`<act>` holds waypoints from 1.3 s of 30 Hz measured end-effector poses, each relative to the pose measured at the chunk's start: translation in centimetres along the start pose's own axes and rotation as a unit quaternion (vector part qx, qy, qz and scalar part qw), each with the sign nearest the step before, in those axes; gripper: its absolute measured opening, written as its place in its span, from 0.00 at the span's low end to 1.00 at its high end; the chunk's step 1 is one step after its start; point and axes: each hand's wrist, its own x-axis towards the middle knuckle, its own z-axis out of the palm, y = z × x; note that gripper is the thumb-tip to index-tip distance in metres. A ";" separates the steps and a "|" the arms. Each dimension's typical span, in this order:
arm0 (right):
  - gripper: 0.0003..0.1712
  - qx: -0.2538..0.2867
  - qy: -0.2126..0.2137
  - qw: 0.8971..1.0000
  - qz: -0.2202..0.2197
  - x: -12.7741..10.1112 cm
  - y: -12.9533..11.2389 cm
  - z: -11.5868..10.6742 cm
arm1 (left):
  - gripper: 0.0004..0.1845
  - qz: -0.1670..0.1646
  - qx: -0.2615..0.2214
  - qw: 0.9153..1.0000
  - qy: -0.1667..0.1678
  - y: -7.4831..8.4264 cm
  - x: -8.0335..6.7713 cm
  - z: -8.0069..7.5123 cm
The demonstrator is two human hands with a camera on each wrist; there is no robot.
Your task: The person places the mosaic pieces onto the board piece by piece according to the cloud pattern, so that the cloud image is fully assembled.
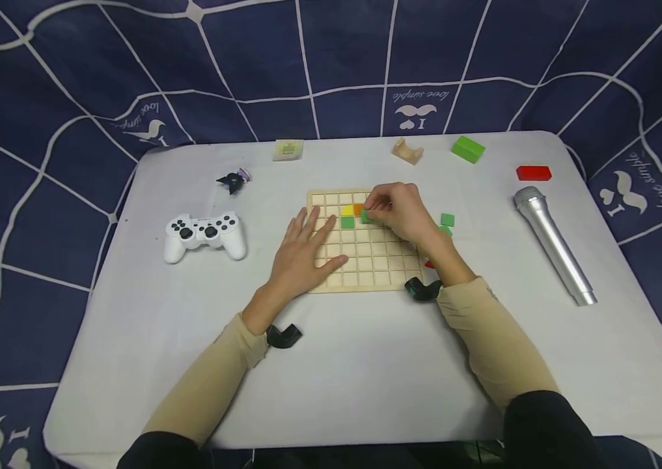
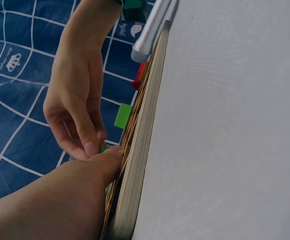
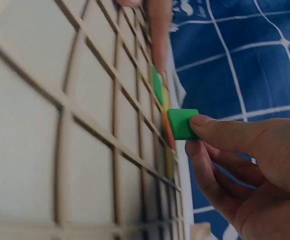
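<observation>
A wooden grid board [image 1: 366,264] lies flat on the white table. My right hand [image 1: 402,212] pinches a green square tile [image 3: 183,124] between thumb and fingers, close over the board's upper part. On the grid sit a yellow tile [image 1: 347,210], an orange tile [image 1: 358,209] and another green tile [image 1: 347,223]. My left hand [image 1: 305,254] rests with spread fingers on the left side of the board, its thumb reaching inward along the grid. In the left wrist view, the left thumb [image 2: 107,162] overlaps the right hand's fingertips.
Green tiles [image 1: 447,219] and a partly hidden red piece [image 1: 429,264] lie right of the board. A white game controller [image 1: 204,236] and small dark figure [image 1: 234,181] stand left. Farther right are a silver microphone [image 1: 556,244], a red block [image 1: 533,173] and a green block [image 1: 468,149].
</observation>
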 end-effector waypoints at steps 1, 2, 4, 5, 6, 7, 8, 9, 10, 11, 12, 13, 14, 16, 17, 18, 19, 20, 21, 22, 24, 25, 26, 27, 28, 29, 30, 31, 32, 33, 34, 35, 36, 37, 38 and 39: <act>0.04 -0.002 -0.003 1.000 -0.002 0.1 0.0 0.4 | 0.47 0.000 0.000 1.000 -0.001 0.0 0.0 0.0; 0.04 -0.002 -0.003 1.000 -0.005 0.2 -0.1 0.7 | 0.47 0.000 0.000 1.000 -0.001 0.1 0.1 0.1; 0.03 -0.007 -0.003 1.000 -0.012 0.2 -0.1 1.1 | 0.47 0.000 -0.001 1.000 -0.001 0.1 0.2 0.0; 0.03 -0.010 -0.003 1.000 -0.015 0.2 -0.1 1.3 | 0.47 0.000 -0.001 1.000 0.000 0.1 0.2 0.0; 0.03 -0.016 -0.002 1.000 -0.019 0.2 -0.1 1.5 | 0.47 -0.001 0.000 1.000 -0.001 0.1 0.2 0.0; 0.02 -0.023 -0.003 0.999 -0.023 0.1 -0.1 1.7 | 0.47 -0.003 0.001 1.000 -0.003 0.1 0.2 0.0; 0.02 -0.030 -0.005 0.999 -0.027 0.1 -0.1 1.9 | 0.47 -0.004 0.001 1.000 -0.004 0.0 0.1 0.0; 0.02 -0.040 -0.008 0.999 -0.031 0.0 -0.1 2.0 | 0.47 -0.006 0.003 1.000 -0.006 0.0 0.1 0.0; 0.02 -0.051 -0.009 0.998 -0.037 -0.1 -0.1 2.2 | 0.47 -0.006 0.004 1.000 -0.009 -0.1 0.0 0.0; 0.03 -0.065 -0.010 0.997 -0.041 -0.3 -0.1 2.3 | 0.47 -0.007 0.006 1.000 -0.010 -0.1 0.0 0.0; 0.03 -0.079 -0.010 0.996 -0.047 -0.4 -0.1 2.3 | 0.47 -0.007 0.007 1.000 -0.011 -0.1 0.0 0.0; 0.04 -0.093 -0.010 0.994 -0.054 -0.6 -0.1 2.4 | 0.47 -0.006 0.006 1.000 -0.011 -0.1 0.0 0.0; 0.04 -0.110 -0.009 0.992 -0.061 -0.7 -0.2 2.4 | 0.47 -0.006 0.005 1.000 -0.010 -0.1 -0.1 0.0; 0.05 -0.142 -0.010 0.987 -0.077 -1.1 -0.4 2.3 | 0.47 -0.003 0.003 1.000 -0.006 0.0 0.0 0.0; 0.05 -0.157 -0.012 0.984 -0.083 -1.3 -0.4 2.2 | 0.47 -0.002 0.002 1.000 -0.003 0.0 0.0 0.0; 0.05 -0.165 -0.016 0.982 -0.089 -1.6 -0.5 2.1 | 0.47 -0.001 0.002 1.000 -0.001 0.0 0.0 0.1; 0.06 -0.173 -0.021 0.980 -0.093 -1.8 -0.6 2.0 | 0.47 0.000 0.001 1.000 0.001 0.0 0.1 0.0; 0.06 -0.178 -0.025 0.979 -0.095 -2.0 -0.6 1.8 | 0.47 0.000 0.001 1.000 0.002 0.0 0.1 0.1; 0.06 -0.178 -0.030 0.979 -0.096 -2.3 -0.6 1.6 | 0.47 -0.001 0.002 1.000 0.002 0.0 0.1 0.1; 0.06 -0.176 -0.033 0.979 -0.095 -2.5 -0.7 1.3 | 0.47 -0.001 0.002 1.000 0.002 0.0 0.1 0.1; 0.06 -0.165 -0.033 0.982 -0.089 -3.1 -0.5 0.6 | 0.47 -0.002 0.002 1.000 0.001 0.0 0.2 0.1; 0.06 -0.157 -0.029 0.984 -0.083 -3.3 -0.3 0.1 | 0.47 -0.003 0.001 1.000 0.001 0.0 0.2 0.1; 0.06 -0.147 -0.022 0.986 -0.077 -3.6 0.0 -0.4 | 0.47 -0.003 0.001 1.000 0.000 0.1 0.2 0.1; 0.06 -0.135 -0.014 0.988 -0.070 -3.8 0.3 -0.9 | 0.47 -0.003 -0.001 1.000 0.000 0.1 0.2 0.1; 0.07 -0.124 -0.003 0.990 -0.062 -4.0 0.8 -1.5 | 0.47 -0.002 -0.002 1.000 0.001 0.2 0.2 0.0; 0.07 -0.113 0.008 0.992 -0.053 -4.2 1.3 -2.1 | 0.47 -0.002 -0.003 1.000 0.000 0.2 0.2 0.0; 0.08 -0.103 0.018 0.994 -0.042 -4.4 1.7 -2.8 | 0.47 -0.002 -0.004 1.000 0.000 0.2 0.2 0.0; 0.09 -0.092 0.026 0.995 -0.031 -4.5 2.3 -3.4 | 0.47 -0.002 -0.004 1.000 -0.001 0.2 0.2 0.0; 0.10 -0.086 0.033 0.996 -0.019 -4.6 2.8 -3.9 | 0.47 -0.001 -0.004 1.000 -0.001 0.3 0.2 -0.1; 0.11 -0.081 0.038 0.996 -0.003 -4.8 3.3 -4.5 | 0.47 -0.001 -0.004 1.000 0.000 0.2 0.2 0.0; 0.12 -0.078 0.041 0.996 0.012 -4.9 3.8 -5.1 | 0.47 -0.001 -0.003 1.000 -0.001 0.2 0.1 0.0; 0.12 -0.076 0.043 0.996 0.028 -5.0 4.3 -5.7 | 0.47 -0.002 -0.003 1.000 -0.002 0.2 0.1 0.0; 0.13 -0.074 0.045 0.995 0.042 -5.1 4.8 -6.2 | 0.47 -0.002 -0.003 1.000 -0.002 0.2 0.1 0.1; 0.13 -0.075 0.047 0.995 0.057 -5.3 5.3 -6.7 | 0.47 -0.002 -0.001 1.000 -0.002 0.1 0.1 0.1; 0.14 -0.073 0.047 0.994 0.071 -5.5 5.8 -7.2 | 0.47 -0.002 -0.001 1.000 -0.002 0.1 0.0 0.1; 0.14 -0.073 0.048 0.993 0.083 -5.6 6.3 -7.7 | 0.47 -0.001 0.001 1.000 -0.001 0.1 0.0 0.1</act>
